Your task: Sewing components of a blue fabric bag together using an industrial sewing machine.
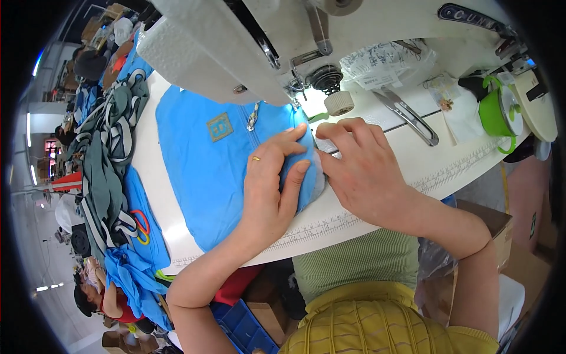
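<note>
A blue fabric piece (203, 177) with a tan square patch (220, 127) and a short zipper (253, 116) lies under the needle area of a white sewing machine (218, 47). My left hand (268, 183), wearing a ring, rests on the fabric, thumb and forefinger spread and the forefinger reaching close to the lit needle. At the fabric's right edge, my right hand (362, 168) has bent fingers, with thumb and forefinger apart. The thumb is by a pale layer (320, 177) showing along that edge. Its fingertips are partly hidden.
Metal tweezers (413, 118) lie right of the machine, near a green cup (494, 112) and a clear plastic bag (386, 65). A ruler strip (318, 229) follows the table's front edge. Grey-green fabric with white trim (106, 159) and red-yellow scissors (141, 227) are left.
</note>
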The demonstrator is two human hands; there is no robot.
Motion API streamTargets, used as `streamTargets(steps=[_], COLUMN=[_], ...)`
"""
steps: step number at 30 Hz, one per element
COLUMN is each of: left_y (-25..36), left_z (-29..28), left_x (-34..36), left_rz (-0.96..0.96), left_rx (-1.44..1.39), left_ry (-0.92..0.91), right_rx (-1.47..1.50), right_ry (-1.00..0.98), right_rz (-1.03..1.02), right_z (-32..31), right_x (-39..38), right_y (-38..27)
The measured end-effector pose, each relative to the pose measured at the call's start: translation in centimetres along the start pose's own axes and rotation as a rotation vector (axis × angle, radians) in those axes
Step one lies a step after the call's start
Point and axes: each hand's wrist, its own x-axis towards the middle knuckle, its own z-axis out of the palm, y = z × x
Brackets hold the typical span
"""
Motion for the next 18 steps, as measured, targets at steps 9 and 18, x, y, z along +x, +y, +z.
streamTargets(steps=[9, 18], left_y=[-0.4, -1.8], left_z=[-0.5, -0.8], left_x=[0.8, 1.4], left_rz=[0.115, 0.163], left_rx=[0.099, 0.162], left_ry=[-0.03, -0.012], right_rx=[-0.071, -0.048], right_ry=[0.075, 0.092], right_rz=[-0.028, 0.003], right_z=[0.2, 0.1], right_x=[-0.2, 0.1], right_y=[-0.2, -0.3])
